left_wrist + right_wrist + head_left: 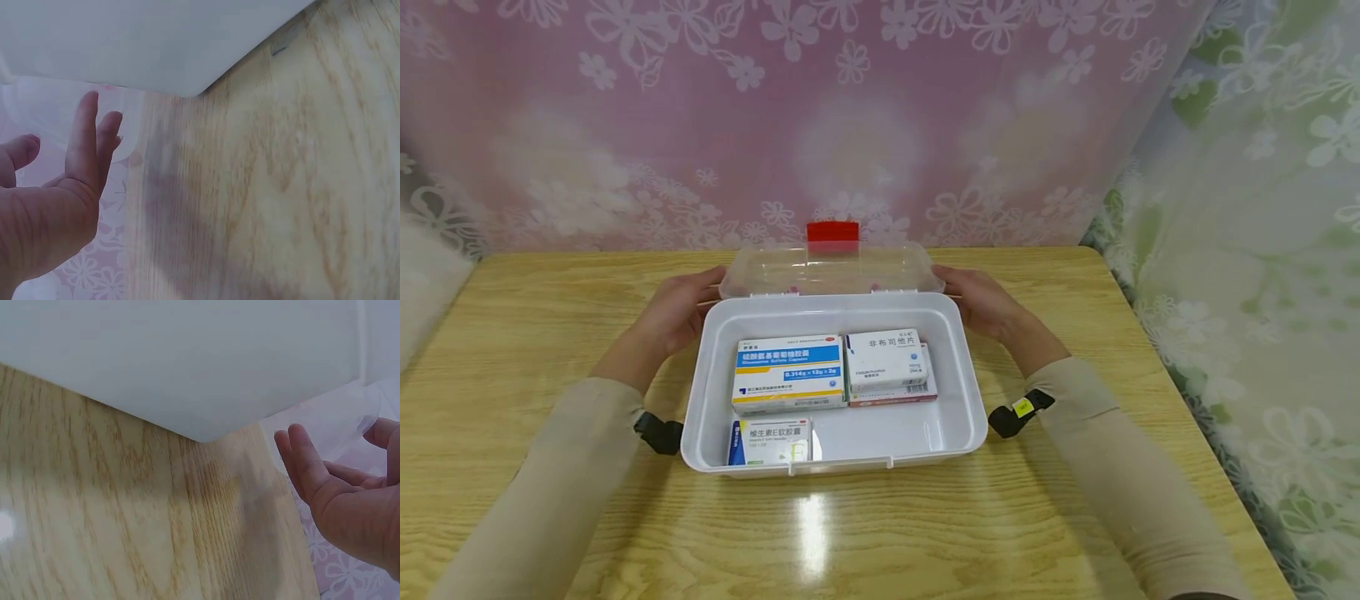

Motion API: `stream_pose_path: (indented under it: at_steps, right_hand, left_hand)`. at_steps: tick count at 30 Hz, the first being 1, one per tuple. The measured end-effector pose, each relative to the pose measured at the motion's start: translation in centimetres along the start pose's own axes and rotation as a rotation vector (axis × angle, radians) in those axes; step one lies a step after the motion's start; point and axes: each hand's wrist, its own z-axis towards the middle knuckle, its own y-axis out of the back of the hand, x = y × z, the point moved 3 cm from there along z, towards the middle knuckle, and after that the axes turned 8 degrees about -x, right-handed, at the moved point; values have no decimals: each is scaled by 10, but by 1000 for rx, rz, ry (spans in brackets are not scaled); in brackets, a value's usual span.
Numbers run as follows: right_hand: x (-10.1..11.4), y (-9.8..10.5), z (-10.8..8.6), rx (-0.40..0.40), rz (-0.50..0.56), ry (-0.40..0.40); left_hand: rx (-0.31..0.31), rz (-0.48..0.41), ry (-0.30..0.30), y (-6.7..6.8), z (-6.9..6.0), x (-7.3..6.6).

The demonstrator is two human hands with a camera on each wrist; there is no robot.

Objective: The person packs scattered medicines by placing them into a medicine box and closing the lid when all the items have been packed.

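Note:
A white plastic box stands on the table with its clear hinged lid tipped back. My left hand is at the lid's left edge, and my right hand is at its right edge. In the left wrist view, the fingers look mostly straight beside the lid, behind the box's corner. The right wrist view shows the other hand's fingers extended likewise, with the thumb at the lid's edge. Inside lie a blue-and-white capsule box, a white tablet box and a vitamin E softgel box.
Under the white tablet box is another box with a reddish edge. A red latch sits on the lid's far edge. The wooden table meets a pink floral curtain at the back and a green-and-white cloth on the right.

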Motion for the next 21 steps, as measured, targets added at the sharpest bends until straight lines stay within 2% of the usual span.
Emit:
stream_pose_path:
  at_steps: [4,9,11,15,21]
  right_hand:
    - [-1,0,0,5,24,-7]
    - [-3,1,0,3,42,-14]
    - [-3,1,0,1,42,-15]
    - [-2,0,0,-15,41,-11]
    - [3,-2,0,-42,97,40]
  left_hand:
    - [23,36,4,-1,-1,-1]
    - [45,161,-37,0,2,-2]
    - [59,173,-46,0,2,-3]
    - [101,141,-58,0,-1,-7]
    - [122,183,-134,-4,-5,-14]
